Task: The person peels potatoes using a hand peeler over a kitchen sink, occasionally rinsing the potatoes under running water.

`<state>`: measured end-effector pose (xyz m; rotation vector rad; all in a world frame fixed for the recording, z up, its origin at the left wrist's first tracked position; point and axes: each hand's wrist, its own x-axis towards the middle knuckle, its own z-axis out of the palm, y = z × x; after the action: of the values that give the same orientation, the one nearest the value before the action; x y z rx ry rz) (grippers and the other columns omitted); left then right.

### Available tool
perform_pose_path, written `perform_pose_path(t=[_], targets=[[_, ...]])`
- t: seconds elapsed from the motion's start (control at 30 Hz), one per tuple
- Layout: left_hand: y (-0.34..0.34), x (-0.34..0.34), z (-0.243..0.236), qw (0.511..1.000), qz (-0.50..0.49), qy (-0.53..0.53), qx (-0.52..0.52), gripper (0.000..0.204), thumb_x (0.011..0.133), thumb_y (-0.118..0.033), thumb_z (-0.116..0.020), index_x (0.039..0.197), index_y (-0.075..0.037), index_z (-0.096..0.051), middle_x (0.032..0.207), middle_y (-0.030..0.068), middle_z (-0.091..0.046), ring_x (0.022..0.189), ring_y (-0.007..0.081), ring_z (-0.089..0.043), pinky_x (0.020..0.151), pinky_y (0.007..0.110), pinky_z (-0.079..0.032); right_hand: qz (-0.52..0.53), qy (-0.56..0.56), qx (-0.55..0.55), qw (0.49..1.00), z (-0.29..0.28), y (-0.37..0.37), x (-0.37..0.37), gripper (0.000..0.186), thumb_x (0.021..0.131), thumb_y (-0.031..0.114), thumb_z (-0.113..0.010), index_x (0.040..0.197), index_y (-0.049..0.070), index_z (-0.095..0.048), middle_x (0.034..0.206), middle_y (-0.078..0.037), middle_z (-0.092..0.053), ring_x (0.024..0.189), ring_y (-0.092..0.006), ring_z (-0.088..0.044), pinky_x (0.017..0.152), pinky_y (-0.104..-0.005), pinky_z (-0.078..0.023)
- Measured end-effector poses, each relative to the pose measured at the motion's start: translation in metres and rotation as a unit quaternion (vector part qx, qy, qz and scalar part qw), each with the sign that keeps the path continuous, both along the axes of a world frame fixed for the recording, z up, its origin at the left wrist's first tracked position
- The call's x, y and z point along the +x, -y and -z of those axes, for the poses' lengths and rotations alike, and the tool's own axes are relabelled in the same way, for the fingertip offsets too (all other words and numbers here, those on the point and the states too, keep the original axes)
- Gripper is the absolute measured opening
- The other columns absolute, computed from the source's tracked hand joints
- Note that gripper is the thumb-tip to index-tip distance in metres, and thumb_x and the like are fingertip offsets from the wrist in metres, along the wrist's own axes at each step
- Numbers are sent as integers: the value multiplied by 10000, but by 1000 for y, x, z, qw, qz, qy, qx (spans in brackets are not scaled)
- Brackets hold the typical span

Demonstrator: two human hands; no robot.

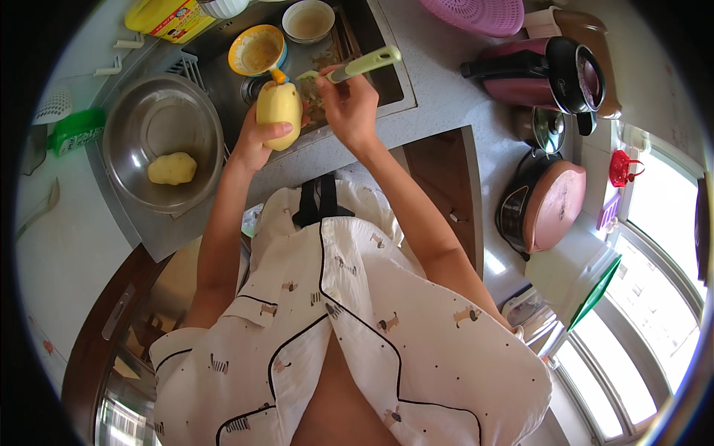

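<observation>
Over the front of the steel sink [387, 89], my left hand [256, 145] grips an upright peeled potato [277, 108], its thumb across the front. Just to the right, my right hand [349, 108] is closed on a peeler with a light green handle [372, 59], whose head is beside the potato's upper end. Behind them in the sink are a yellow bowl with a blue outside [249, 52] and a white bowl [309, 22]. Another pale potato [171, 169] lies in a wide steel basin [134, 126] to my left.
A pink electric kettle [498, 85], a small lidded pot [539, 126] and a round pink-lidded appliance [550, 204] line the right counter [439, 97] beside a window [662, 208]. A pink colander [472, 11] stands behind. A green container [78, 126] and yellow jug [167, 18] are at left.
</observation>
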<state>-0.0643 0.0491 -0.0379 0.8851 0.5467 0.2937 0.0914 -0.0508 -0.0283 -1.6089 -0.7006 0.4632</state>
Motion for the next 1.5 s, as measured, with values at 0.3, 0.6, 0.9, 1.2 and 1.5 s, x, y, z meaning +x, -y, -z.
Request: perform_pose_path(t=[0.3, 0.6, 0.9, 1.2, 1.5], targets=[[6, -9, 13, 979, 48, 72, -185, 635, 716, -215, -663, 1293, -15, -488, 1144, 163, -618, 985, 292, -642, 863, 428, -550, -27, -23, 21, 999, 1, -3, -14, 133, 883, 52, -710, 984, -5, -647, 767, -94, -659, 630, -162, -632, 590, -291, -511], [7, -12, 14, 977, 18, 73, -197, 660, 725, -215, -660, 1323, -11, -471, 1133, 211, -624, 960, 333, -658, 867, 450, -552, 12, -25, 33, 999, 3, 1, -9, 132, 892, 72, -712, 967, -14, -645, 723, -74, -645, 607, -118, -596, 562, -264, -488], [7, 1, 12, 971, 94, 98, -197, 683, 697, -247, -670, 1313, -12, -491, 1117, 221, -623, 910, 328, -651, 835, 441, -541, 33, 58, -87, 994, 35, 0, 11, 79, 871, 30, -694, 938, 4, -662, 768, -94, -657, 659, -174, -662, 604, -323, -512], [8, -6, 13, 953, 75, 117, -270, 705, 665, -299, -676, 1302, -49, -508, 1059, 216, -607, 818, 314, -640, 823, 452, -499, -82, -125, 46, 988, -19, 10, -14, 152, 922, 90, -699, 1012, -16, -638, 793, -47, -658, 662, -83, -612, 582, -245, -497], [11, 4, -3, 942, 113, 165, -271, 797, 653, -336, -762, 1299, 13, -450, 1160, 193, -540, 958, 262, -586, 881, 461, -475, 7, 23, -60, 998, 34, 12, 10, 142, 836, 60, -735, 938, 9, -651, 805, -158, -665, 672, -250, -646, 635, -338, -513]])
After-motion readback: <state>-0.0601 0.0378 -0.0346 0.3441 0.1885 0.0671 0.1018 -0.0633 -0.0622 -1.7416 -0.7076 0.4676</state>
